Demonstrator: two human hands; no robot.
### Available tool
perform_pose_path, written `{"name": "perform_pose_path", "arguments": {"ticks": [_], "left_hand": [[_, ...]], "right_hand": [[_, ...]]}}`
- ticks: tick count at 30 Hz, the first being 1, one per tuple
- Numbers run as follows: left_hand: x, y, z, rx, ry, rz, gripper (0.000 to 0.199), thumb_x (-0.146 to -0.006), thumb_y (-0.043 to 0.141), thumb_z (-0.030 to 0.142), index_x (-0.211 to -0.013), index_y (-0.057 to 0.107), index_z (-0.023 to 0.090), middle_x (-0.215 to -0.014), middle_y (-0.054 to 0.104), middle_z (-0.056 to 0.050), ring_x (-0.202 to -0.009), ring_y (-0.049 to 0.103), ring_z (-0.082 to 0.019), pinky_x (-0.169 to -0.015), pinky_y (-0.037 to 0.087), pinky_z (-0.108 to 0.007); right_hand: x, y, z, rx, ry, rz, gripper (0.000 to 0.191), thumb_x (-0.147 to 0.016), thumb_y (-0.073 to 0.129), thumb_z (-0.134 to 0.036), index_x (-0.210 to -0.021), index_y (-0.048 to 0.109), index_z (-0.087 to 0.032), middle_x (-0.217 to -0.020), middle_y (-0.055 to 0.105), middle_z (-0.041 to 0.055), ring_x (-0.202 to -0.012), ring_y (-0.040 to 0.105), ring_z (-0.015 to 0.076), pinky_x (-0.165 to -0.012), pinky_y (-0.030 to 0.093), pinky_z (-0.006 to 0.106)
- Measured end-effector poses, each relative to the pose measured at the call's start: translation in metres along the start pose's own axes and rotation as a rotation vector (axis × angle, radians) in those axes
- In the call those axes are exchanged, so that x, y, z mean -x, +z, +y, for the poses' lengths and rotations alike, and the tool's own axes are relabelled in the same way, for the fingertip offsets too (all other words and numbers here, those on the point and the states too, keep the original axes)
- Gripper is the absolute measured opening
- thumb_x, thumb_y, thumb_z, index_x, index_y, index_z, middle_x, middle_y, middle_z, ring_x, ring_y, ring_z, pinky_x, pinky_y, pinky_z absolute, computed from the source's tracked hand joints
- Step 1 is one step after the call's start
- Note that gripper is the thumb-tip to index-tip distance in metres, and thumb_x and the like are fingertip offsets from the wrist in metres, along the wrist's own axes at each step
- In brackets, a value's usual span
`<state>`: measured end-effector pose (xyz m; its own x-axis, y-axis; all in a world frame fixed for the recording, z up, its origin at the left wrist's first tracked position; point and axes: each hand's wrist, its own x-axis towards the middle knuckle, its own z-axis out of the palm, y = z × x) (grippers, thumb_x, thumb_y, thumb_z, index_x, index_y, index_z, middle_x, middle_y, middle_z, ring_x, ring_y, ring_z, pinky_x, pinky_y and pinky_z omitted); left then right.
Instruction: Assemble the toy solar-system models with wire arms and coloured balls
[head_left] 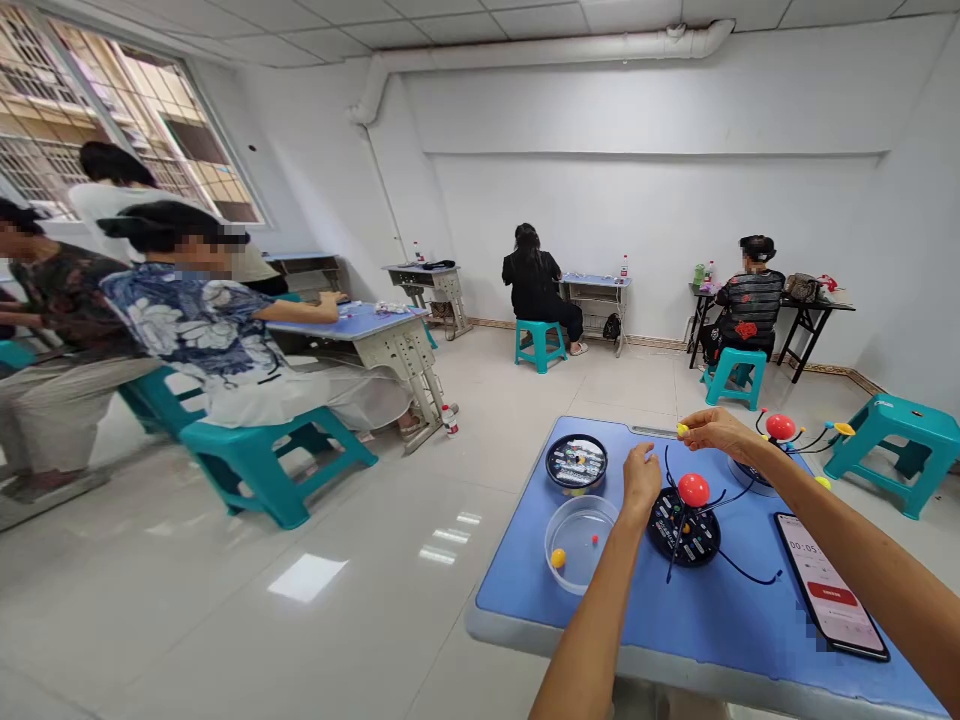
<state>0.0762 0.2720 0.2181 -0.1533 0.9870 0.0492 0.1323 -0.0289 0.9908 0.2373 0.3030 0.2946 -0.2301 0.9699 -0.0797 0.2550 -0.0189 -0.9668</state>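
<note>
A small yellow ball (682,430) is pinched between the fingertips of my right hand (716,431), above the far edge of the blue table. My left hand (642,482) has its fingers curled together beside a thin black rod; what they grip, if anything, is hidden. Just below both hands stands a model with a red ball (694,490) in its centre, a round black base (684,535) with printed labels, and several bent black rods fanning outward. To the left, a clear round tub (561,522) contains a yellow ball (558,558) and a tiny red bead (595,539).
A round black-rimmed piece (576,462) lies behind the tub. A second model with a red ball (781,427) and coloured pieces stands behind my right forearm. A phone (831,590) lies at the table's right. Several people sit at other desks on teal stools (541,345).
</note>
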Motion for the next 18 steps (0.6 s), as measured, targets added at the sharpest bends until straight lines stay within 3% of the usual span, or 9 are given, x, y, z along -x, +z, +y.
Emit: {"name": "perform_pose_path", "arguments": {"ticks": [9, 11, 15, 18], "left_hand": [[-0.012, 0.025, -0.014, 0.094, -0.196, -0.164, 0.035, -0.092, 0.058, 0.035, -0.122, 0.056, 0.017, -0.123, 0.059, -0.010, -0.104, 0.061, -0.022, -0.086, 0.054, -0.044], [-0.013, 0.028, -0.013, 0.110, -0.204, -0.167, 0.033, -0.093, 0.057, 0.034, -0.121, 0.057, 0.017, -0.121, 0.061, -0.009, -0.099, 0.063, -0.021, -0.084, 0.055, -0.041], [-0.013, 0.032, -0.015, 0.121, -0.198, -0.126, 0.028, -0.092, 0.056, 0.025, -0.118, 0.064, 0.018, -0.113, 0.068, -0.008, -0.072, 0.067, -0.013, -0.070, 0.056, -0.028], [-0.015, 0.034, -0.020, 0.118, -0.185, -0.070, 0.029, -0.089, 0.058, 0.022, -0.115, 0.068, 0.018, -0.107, 0.072, -0.008, -0.067, 0.068, -0.012, -0.066, 0.055, -0.024]], "right_hand": [[-0.014, -0.007, 0.012, -0.033, 0.101, -0.018, 0.020, -0.068, 0.081, -0.028, -0.076, 0.073, -0.010, -0.082, 0.074, 0.0141, -0.072, 0.067, 0.0172, -0.069, 0.058, 0.027], [-0.016, -0.008, 0.015, -0.023, 0.115, -0.013, 0.020, -0.069, 0.081, -0.028, -0.075, 0.073, -0.010, -0.080, 0.074, 0.0139, -0.071, 0.067, 0.0173, -0.068, 0.058, 0.027], [-0.019, -0.009, 0.021, 0.003, 0.129, -0.003, 0.018, -0.067, 0.082, -0.024, -0.075, 0.074, -0.011, -0.077, 0.074, 0.0133, -0.069, 0.067, 0.0174, -0.064, 0.058, 0.027], [-0.022, -0.007, 0.025, 0.015, 0.128, -0.009, 0.019, -0.065, 0.083, -0.023, -0.078, 0.075, -0.011, -0.081, 0.075, 0.0135, -0.071, 0.068, 0.0178, -0.062, 0.057, 0.026]]}}
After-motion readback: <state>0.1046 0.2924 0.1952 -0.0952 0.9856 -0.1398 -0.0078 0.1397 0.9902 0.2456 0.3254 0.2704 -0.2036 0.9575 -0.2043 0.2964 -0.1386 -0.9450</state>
